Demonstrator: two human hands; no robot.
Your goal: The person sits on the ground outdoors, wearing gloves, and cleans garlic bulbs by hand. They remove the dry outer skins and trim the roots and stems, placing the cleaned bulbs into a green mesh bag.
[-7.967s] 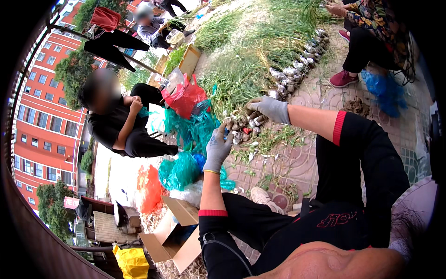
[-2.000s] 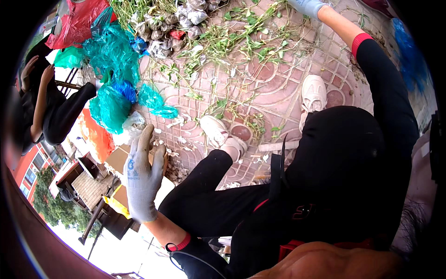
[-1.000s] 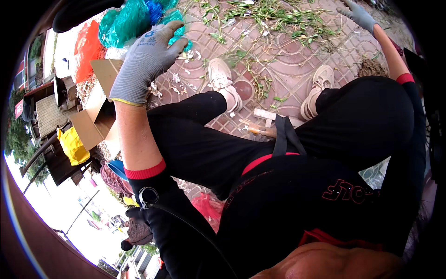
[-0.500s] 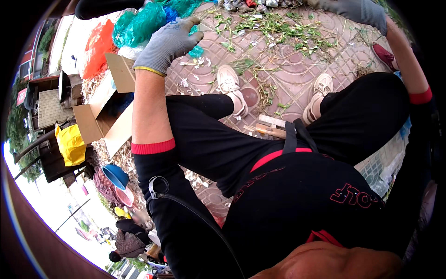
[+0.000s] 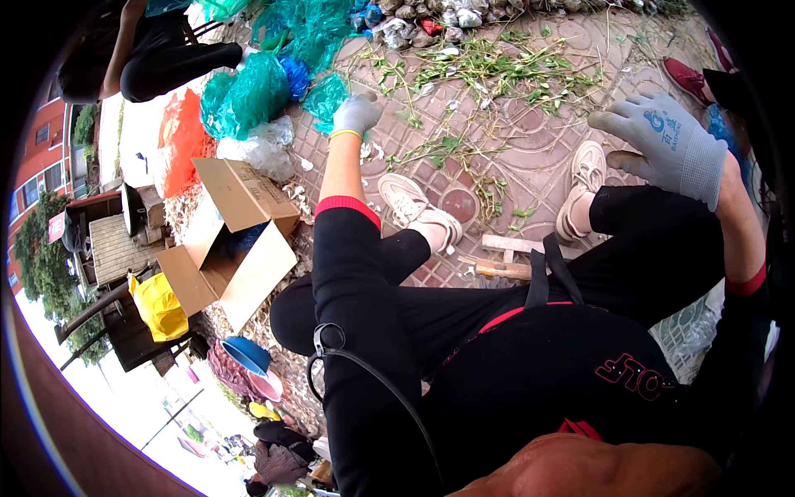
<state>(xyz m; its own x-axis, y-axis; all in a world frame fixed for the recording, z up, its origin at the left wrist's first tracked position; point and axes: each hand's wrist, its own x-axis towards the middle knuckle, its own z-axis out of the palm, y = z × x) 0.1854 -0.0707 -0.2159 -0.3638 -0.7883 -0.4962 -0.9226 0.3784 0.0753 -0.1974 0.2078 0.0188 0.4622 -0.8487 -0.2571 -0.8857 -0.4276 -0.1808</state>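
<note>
My left hand (image 5: 354,116), in a grey glove, hovers near a crumpled teal plastic bag (image 5: 323,103); its fingertips are too small and hidden to read. My right hand (image 5: 646,145), gloved alike, is open at the right, fingers spread and holding nothing, above the pink paving beside my shoe (image 5: 586,166). Between and beyond the hands lie green stalks (image 5: 489,74). A row of small soil-coloured and whitish bundles (image 5: 451,16) runs along the top edge. Wooden pieces (image 5: 505,269) lie in front of my bent legs, near a black strap.
More bags, teal (image 5: 248,99) and red (image 5: 178,145), lie left, with an open cardboard box (image 5: 236,248), a yellow bag (image 5: 157,306) and a blue basin (image 5: 244,352). A co-worker in black (image 5: 166,66) is at upper left, another's red shoe (image 5: 683,79) at right, a person (image 5: 273,455) below.
Both hands have left the bundles they were at earlier. In the last half second my right hand came down toward me and opened; my left hand shifted rightward and down as the view moved.
</note>
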